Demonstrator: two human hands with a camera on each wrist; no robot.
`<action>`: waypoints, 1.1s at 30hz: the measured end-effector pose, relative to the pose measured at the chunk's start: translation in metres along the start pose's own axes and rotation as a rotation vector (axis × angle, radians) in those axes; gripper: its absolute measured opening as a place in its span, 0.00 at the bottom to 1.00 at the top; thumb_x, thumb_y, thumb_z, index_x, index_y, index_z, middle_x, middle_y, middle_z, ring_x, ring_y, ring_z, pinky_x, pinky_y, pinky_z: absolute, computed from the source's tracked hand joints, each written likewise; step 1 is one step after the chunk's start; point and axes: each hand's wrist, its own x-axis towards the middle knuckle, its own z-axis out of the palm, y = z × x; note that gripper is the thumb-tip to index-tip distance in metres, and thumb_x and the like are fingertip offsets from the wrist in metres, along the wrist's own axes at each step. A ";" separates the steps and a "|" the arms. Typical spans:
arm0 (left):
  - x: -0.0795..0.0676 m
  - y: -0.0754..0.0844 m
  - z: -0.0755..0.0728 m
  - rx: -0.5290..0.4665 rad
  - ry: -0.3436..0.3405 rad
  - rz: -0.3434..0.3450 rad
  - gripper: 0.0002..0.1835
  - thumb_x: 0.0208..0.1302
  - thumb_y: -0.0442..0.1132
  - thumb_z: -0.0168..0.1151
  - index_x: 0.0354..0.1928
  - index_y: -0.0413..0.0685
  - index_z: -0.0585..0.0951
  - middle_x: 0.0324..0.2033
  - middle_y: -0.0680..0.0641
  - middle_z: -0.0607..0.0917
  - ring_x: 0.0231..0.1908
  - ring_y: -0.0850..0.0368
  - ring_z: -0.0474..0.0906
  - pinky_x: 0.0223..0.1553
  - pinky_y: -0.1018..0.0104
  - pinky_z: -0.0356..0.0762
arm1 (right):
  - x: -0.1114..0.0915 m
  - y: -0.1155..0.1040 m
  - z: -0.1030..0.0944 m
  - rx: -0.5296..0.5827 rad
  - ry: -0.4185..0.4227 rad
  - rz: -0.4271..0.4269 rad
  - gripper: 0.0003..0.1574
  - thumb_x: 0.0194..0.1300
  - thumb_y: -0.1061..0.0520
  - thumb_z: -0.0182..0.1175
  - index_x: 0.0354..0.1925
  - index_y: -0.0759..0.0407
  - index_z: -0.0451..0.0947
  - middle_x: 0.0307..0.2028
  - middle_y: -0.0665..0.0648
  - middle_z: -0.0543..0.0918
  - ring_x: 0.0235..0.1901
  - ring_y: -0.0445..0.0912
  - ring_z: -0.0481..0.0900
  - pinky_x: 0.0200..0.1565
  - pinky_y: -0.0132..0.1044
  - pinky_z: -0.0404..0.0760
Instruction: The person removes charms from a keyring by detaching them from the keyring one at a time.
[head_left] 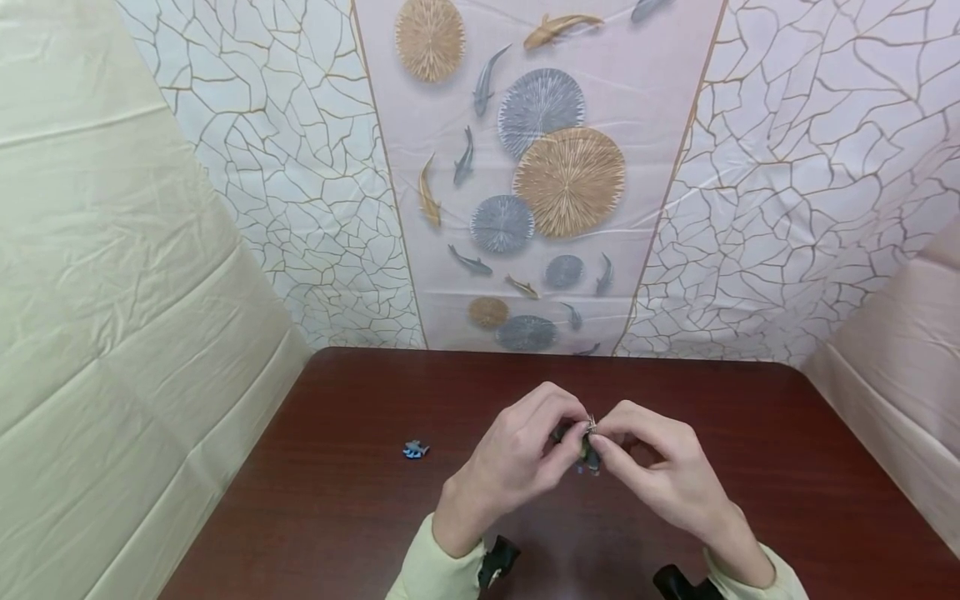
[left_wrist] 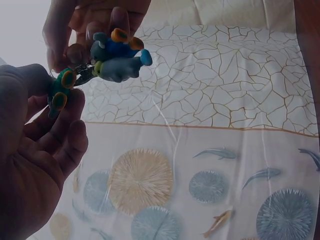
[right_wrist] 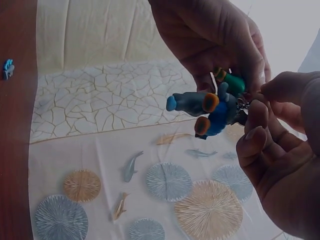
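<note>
Both hands meet above the table at a cluster of small figurine keychains. In the left wrist view, the left hand pinches a green figurine with orange soles. A grey figurine in blue, also with orange soles, hangs by a small metal chain between the two hands. The right hand pinches at the metal end of that chain with thumb and fingertips. In the head view, fingers mostly cover the figurines, and the exact joint of the metal parts is hidden.
On the dark brown table, a small blue and grey figurine lies to the left of the hands. A cloth patterned with fish and discs hangs behind the table, and pale cloth hangs at the left side.
</note>
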 end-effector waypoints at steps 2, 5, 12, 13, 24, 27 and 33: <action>0.000 -0.001 0.000 -0.003 0.000 -0.015 0.03 0.66 0.31 0.58 0.39 0.45 0.77 0.37 0.53 0.78 0.37 0.67 0.75 0.42 0.84 0.73 | -0.001 0.001 0.000 -0.001 -0.008 -0.007 0.10 0.57 0.76 0.62 0.34 0.65 0.79 0.28 0.53 0.77 0.28 0.36 0.74 0.23 0.26 0.74; 0.000 -0.001 0.000 0.003 -0.003 -0.018 0.03 0.66 0.32 0.58 0.39 0.45 0.77 0.37 0.54 0.78 0.38 0.67 0.75 0.43 0.83 0.73 | -0.002 0.003 0.000 -0.013 -0.009 -0.013 0.10 0.57 0.76 0.62 0.33 0.64 0.79 0.28 0.52 0.77 0.28 0.35 0.73 0.23 0.25 0.72; 0.001 0.001 0.001 0.028 0.010 0.027 0.03 0.65 0.31 0.59 0.38 0.44 0.78 0.36 0.53 0.79 0.40 0.65 0.77 0.47 0.82 0.75 | -0.006 0.005 -0.002 -0.030 0.012 0.055 0.13 0.55 0.79 0.61 0.34 0.65 0.79 0.26 0.54 0.78 0.26 0.35 0.75 0.23 0.24 0.74; 0.001 0.001 0.001 0.028 0.012 0.030 0.03 0.65 0.31 0.59 0.39 0.44 0.78 0.36 0.53 0.79 0.40 0.65 0.77 0.48 0.82 0.75 | -0.007 0.005 -0.002 -0.045 0.018 0.069 0.14 0.54 0.79 0.62 0.35 0.65 0.79 0.26 0.54 0.78 0.25 0.35 0.75 0.22 0.24 0.74; 0.001 0.001 -0.002 0.029 0.004 0.014 0.03 0.65 0.31 0.60 0.39 0.44 0.78 0.36 0.53 0.79 0.39 0.65 0.77 0.46 0.82 0.74 | -0.004 0.001 0.000 -0.001 0.011 0.048 0.15 0.52 0.82 0.61 0.34 0.68 0.78 0.26 0.54 0.77 0.24 0.35 0.74 0.21 0.24 0.73; 0.000 0.000 -0.002 0.031 0.006 0.004 0.02 0.65 0.31 0.60 0.38 0.45 0.78 0.36 0.54 0.78 0.39 0.66 0.76 0.45 0.82 0.74 | -0.003 0.000 0.000 0.020 -0.004 0.024 0.13 0.53 0.81 0.61 0.34 0.68 0.77 0.26 0.54 0.77 0.24 0.35 0.73 0.20 0.23 0.72; 0.001 0.000 -0.001 0.048 0.000 0.023 0.03 0.65 0.31 0.59 0.39 0.45 0.78 0.36 0.54 0.79 0.40 0.65 0.77 0.47 0.81 0.75 | -0.004 0.003 -0.001 -0.016 0.003 0.034 0.15 0.54 0.80 0.59 0.32 0.63 0.78 0.23 0.49 0.72 0.23 0.34 0.70 0.21 0.24 0.68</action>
